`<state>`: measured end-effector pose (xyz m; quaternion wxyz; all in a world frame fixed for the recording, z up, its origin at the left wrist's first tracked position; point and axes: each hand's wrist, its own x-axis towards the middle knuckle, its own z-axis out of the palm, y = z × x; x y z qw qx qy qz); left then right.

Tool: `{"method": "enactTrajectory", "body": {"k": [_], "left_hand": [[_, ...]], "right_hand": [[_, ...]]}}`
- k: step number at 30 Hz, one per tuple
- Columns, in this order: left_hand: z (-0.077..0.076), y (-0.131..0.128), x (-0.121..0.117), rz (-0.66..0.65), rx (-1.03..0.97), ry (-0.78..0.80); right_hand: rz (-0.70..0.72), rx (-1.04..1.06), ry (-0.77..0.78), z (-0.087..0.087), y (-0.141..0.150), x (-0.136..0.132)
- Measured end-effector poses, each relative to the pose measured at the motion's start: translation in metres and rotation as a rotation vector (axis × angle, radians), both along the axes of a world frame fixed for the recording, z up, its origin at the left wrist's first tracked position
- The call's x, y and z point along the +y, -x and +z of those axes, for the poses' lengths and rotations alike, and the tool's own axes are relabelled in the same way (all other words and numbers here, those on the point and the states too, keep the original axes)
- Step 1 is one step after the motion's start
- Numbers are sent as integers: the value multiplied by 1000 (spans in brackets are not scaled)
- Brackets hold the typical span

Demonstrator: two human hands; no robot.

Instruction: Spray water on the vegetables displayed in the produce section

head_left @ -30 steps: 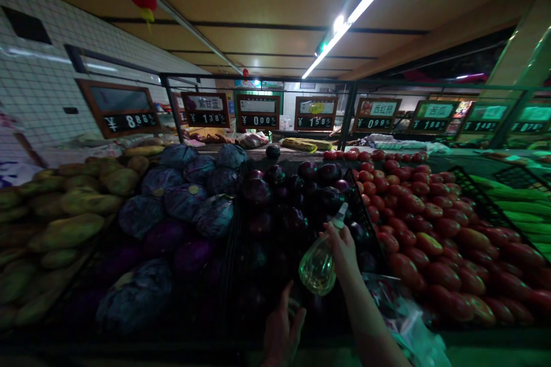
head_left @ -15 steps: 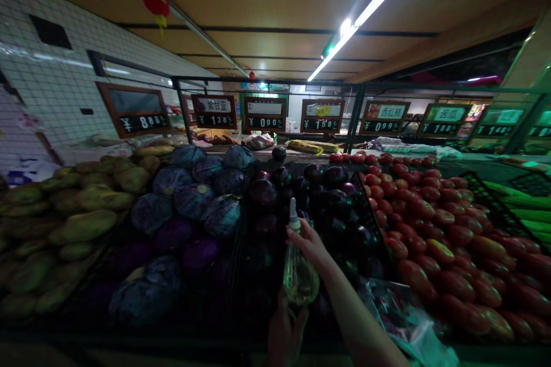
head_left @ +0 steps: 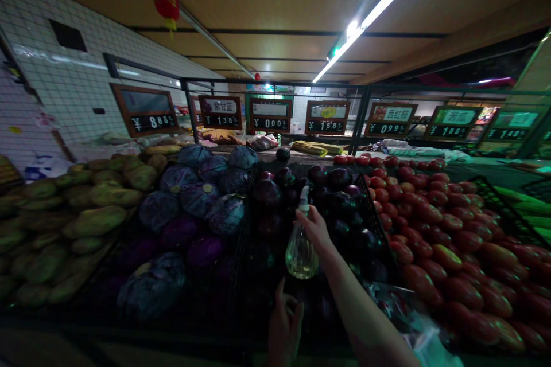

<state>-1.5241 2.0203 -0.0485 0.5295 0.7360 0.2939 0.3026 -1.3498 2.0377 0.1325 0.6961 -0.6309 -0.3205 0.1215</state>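
Note:
My right hand (head_left: 315, 230) is closed round the neck of a clear spray bottle (head_left: 302, 255) that holds some pale yellowish liquid. The bottle is nearly upright, its white nozzle (head_left: 304, 198) pointing up, in front of a crate of dark purple eggplants (head_left: 340, 203). Just below the bottle, my left hand (head_left: 286, 321) is apart from it, with its fingers spread and nothing in them. Purple cabbages (head_left: 226, 215) lie to the left of the eggplants.
Potatoes (head_left: 101, 218) fill the far left. Red tomatoes (head_left: 456, 258) are heaped on the right beside a clear plastic bag (head_left: 408, 312). Price signs (head_left: 271, 116) hang from a black rail at the back. Green vegetables (head_left: 525, 212) show at the right edge.
My right hand has raised the spray bottle, leaving a gap above my left hand. The left hand's fingers are more spread. The whole view has shifted slightly.

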Motion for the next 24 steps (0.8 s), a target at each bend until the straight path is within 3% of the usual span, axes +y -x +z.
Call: {"method": "enactTrajectory", "body": {"k": [3,7,10,13,18,24], "left_hand": [[2,0,0,1,4,-4],[3,-1,0,11,19,-31],[1,-3,-1,20,29,-71],[0,-4,0,14,67,-112],[5,-1,0,-65,165,-122],[16,6,-3,-227,169,-213]], "right_hand": [[-140,123,-61,4,-20,-30],[-209,181,-111,4,-26,-78],[-204,202,-97,-7,-14,-109],[-183,193,-22,-29,5,-130],[-142,83,126,-61,37,-144],[-128,33,212,-71,57,-139]]}}
